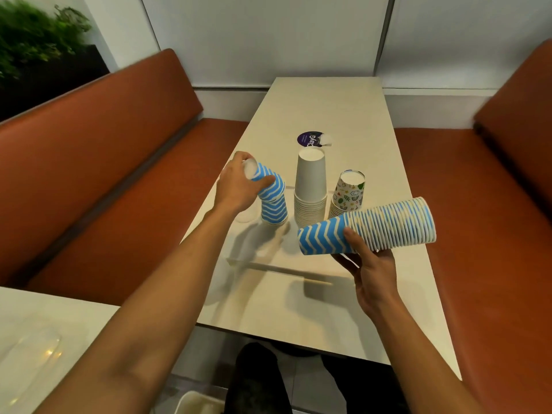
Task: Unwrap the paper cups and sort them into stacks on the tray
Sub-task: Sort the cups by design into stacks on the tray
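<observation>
My right hand (366, 264) grips a long nested stack of blue zigzag cups (373, 225), held sideways over the table with the rims to the right. My left hand (239, 186) holds a tilted blue zigzag cup (263, 174) by its base, its rim over a short upside-down stack of blue zigzag cups (274, 209). A plain white cup stack (310, 186) stands upside down in the middle. Right of it stands an upside-down stack of cups with a leafy print (348, 192). A clear tray edge (248, 261) shows faintly under the stacks.
The cream table (328, 109) runs away from me between two orange-brown booth benches (119, 150). A dark round sticker with a torn white scrap (313, 139) lies behind the stacks. A second table with clear plastic (30, 354) sits at the lower left.
</observation>
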